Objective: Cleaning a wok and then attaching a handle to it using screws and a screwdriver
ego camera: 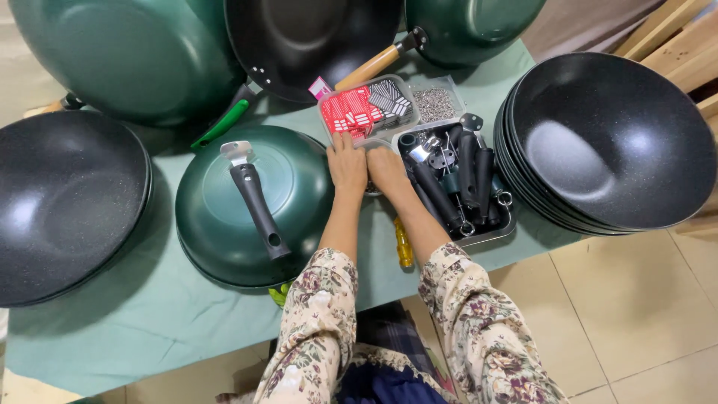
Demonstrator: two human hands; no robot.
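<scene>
hands (366, 166) side by side, palms down

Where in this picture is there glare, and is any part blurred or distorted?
Head view: soft glare patches on the stacked black speckled woks at right and the black wok at left; both hands are sharp; the edges bend slightly, as a wide lens does.

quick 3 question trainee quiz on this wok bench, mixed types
1. True or false: both hands touch the upturned green wok.
2. Which container do the left hand and right hand meet beside? A) red-and-white parts box B) stack of black woks C) wooden crate
3. Fill in: the metal tray holds black ____.

Key: 1 false, the hands sit between the wok and the tray. 2 A. 3 handles.
</scene>
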